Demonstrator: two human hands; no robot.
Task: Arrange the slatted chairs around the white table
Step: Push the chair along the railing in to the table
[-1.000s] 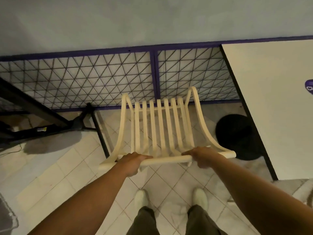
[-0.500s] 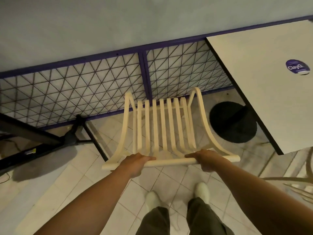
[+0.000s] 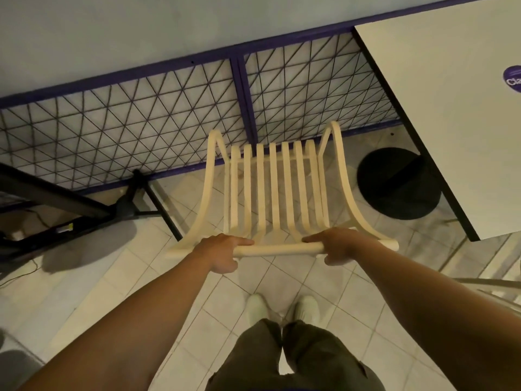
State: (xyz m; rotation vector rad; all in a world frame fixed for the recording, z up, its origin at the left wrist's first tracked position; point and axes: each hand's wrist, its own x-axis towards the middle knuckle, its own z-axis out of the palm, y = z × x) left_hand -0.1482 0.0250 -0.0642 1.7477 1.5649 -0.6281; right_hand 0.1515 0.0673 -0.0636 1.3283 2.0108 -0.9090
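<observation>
Right now I see both hands clamped on the top rail (image 3: 277,249) of the cream slatted chair (image 3: 275,190). My left hand (image 3: 218,252) is curled tight round the rail towards its left end, fingers wrapped over the top and the thumb tucked beneath, so nothing of the palm shows. My right hand (image 3: 339,245) grips the same rail further right, knuckles up, fingers folded over the front edge and the thumb hanging below the bar. Neither hand has any gap in it; each is closed fully on the wood, and a bare stretch of rail runs between them.

From this head view the chair's back slats drop away from the rail towards the seat, with the two curved side pieces flaring outwards at either end. It stands over the pale tiled floor (image 3: 135,280), directly ahead of my light shoes (image 3: 282,309), and faces a purple-framed wire mesh fence (image 3: 141,122). I cannot tell whether its legs touch the tiles, since they are hidden beneath the seat.

To the right lies the white table (image 3: 451,108), its near corner just beside the chair's right side piece without touching it. A purple round sticker (image 3: 513,79) sits at the table's right edge, partly cut off. Under the table sits its dark round base (image 3: 394,183). A black stand (image 3: 132,198) is at the left.
</observation>
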